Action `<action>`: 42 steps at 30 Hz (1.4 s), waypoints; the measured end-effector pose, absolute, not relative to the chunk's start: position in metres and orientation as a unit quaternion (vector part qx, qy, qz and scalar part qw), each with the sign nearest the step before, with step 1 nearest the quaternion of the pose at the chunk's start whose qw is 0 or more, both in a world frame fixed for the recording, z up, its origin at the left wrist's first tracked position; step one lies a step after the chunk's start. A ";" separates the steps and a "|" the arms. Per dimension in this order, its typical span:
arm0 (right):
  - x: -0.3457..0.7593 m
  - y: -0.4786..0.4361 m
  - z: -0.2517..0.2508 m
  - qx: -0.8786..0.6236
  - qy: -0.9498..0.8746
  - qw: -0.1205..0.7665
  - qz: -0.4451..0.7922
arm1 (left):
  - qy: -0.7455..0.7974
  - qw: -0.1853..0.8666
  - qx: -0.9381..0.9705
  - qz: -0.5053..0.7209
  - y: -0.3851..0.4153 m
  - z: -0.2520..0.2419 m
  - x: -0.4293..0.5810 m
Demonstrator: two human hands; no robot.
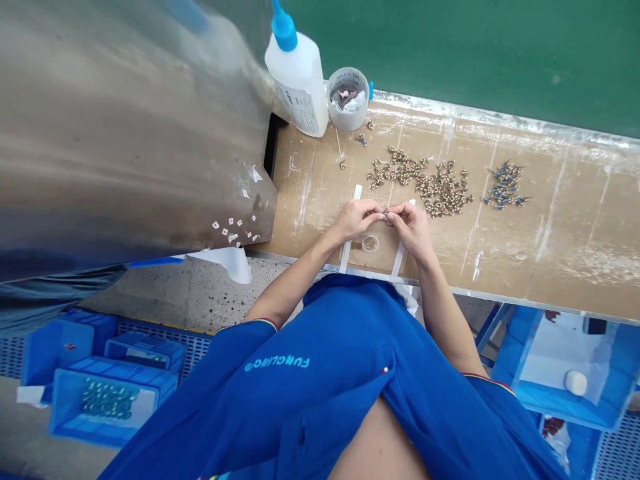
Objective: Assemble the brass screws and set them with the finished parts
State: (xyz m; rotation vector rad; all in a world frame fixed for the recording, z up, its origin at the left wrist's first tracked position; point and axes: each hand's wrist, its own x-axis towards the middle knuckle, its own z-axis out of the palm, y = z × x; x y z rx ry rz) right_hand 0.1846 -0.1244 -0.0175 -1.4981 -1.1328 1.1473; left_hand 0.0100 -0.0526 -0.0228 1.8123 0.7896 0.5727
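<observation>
My left hand (356,219) and my right hand (411,228) meet fingertip to fingertip over the brown work surface (320,200). Both pinch a tiny metal piece (385,213), too small to name and mostly covered by the fingers. Just beneath them lies a small clear round dish (370,244), between two white tape strips. Beyond my fingertips spreads a pile of small brass-coloured metal pieces (443,190). Farther right sits a smaller heap of similar pieces with blue parts (505,185).
A white bottle with a blue nozzle (300,87) and a tape-roll cup of scraps (349,100) stand at the back left. A large metal panel (135,133) borders the left. Blue crates (113,400) sit low on the left, and another blue crate (565,407) at right.
</observation>
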 end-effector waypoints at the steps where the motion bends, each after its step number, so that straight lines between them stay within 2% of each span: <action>1: 0.184 -0.125 -0.018 -0.604 -0.453 0.461 0.466 | 0.330 0.514 0.753 0.243 -0.053 -0.023 0.010; 9: 0.181 -0.124 -0.022 -0.600 -0.415 0.489 0.478 | 0.327 0.502 0.760 0.250 -0.052 -0.023 0.010; 19: 0.189 -0.121 -0.016 -0.601 -0.488 0.400 0.490 | 0.336 0.507 0.764 0.216 -0.054 -0.023 0.009; 28: 0.187 -0.123 -0.020 -0.612 -0.513 0.382 0.465 | 0.334 0.481 0.785 0.201 -0.055 -0.023 0.009; 33: 0.185 -0.116 -0.022 -0.608 -0.480 0.395 0.494 | 0.343 0.476 0.786 0.195 -0.050 -0.021 0.013; 38: 0.193 -0.128 -0.013 -0.596 -0.438 0.440 0.509 | 0.380 0.538 0.727 0.193 -0.062 0.024 -0.015; 40: 0.211 -0.144 -0.010 -0.623 -0.425 0.465 0.464 | 0.399 0.544 0.702 0.229 -0.081 0.060 -0.054; 42: 0.239 -0.162 -0.007 -0.685 -0.404 0.488 0.359 | 0.368 0.565 0.708 0.209 -0.103 0.100 -0.109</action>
